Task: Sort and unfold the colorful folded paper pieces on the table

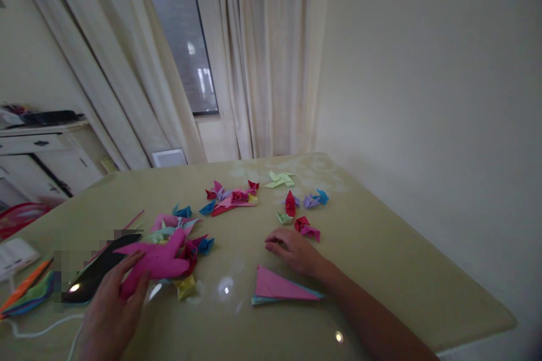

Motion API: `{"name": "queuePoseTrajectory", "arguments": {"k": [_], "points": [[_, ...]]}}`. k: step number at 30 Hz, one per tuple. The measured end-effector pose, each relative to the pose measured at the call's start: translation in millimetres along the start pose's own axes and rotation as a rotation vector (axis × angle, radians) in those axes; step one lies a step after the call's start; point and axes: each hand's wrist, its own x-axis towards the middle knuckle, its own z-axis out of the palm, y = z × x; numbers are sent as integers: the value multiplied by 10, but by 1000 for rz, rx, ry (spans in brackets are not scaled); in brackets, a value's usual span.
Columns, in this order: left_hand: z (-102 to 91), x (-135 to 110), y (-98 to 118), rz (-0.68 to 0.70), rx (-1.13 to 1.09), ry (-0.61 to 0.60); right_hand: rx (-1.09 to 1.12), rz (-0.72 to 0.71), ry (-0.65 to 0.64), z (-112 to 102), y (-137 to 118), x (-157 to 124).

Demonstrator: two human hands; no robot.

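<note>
My left hand [116, 304] has its thumb and fingers closed on a magenta star-shaped piece [163, 259], whose kind I cannot make out. It is over a pile of folded paper pieces, with a blue one [206, 246] and a yellow one [186, 287] at the pile's edge. My right hand [294, 248] rests on the table with its fingers curled in, and nothing shows in them. Just below it lies a stack of pink and light-blue folded paper triangles [283, 285]. Beyond it sits a red and magenta folded paper piece [307, 228].
The table [402, 282] carries more folded paper pieces, including a pale green pinwheel [280, 179] and a pink-red cluster [235, 198]. At left are a dark glossy phone-like object [101, 268], a white box [17, 256] and a cable [46, 331]. A wall [444, 96] borders the right.
</note>
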Motion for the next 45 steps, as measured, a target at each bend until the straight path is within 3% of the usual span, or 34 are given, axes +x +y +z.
{"name": "queuePoseTrajectory", "arguments": {"k": [5,9,12,15,19,22,24,29,32,35,39,41,45], "points": [[37,120,931,308,-164,229,258,72,87,32,16,-7],[237,201,1447,591,-343,297,546,106,98,41,19,4],[412,155,1739,705,-514,203,763,76,108,46,-12,16],[550,20,1923,717,-609,-34,910,96,178,81,-46,7],[693,-38,1825,651,-595,-209,881,150,372,135,-34,-42],[795,131,1521,506,-476,-227,793,148,503,70,-21,-22],[863,272,1295,379,-276,-226,730,151,585,-65,-17,91],[992,371,941,212,347,-331,537,199,749,-633,155,834],[1012,343,903,225,393,-414,248,276,801,-922,367,1354],[985,360,915,230,355,-394,95,296,836,-1015,518,1669],[952,405,898,95,406,-285,-133,233,718,-753,519,1811],[969,416,872,93,399,-317,-220,165,541,-487,453,1856],[1037,420,855,226,262,-423,-331,41,179,49,296,2002]]}}
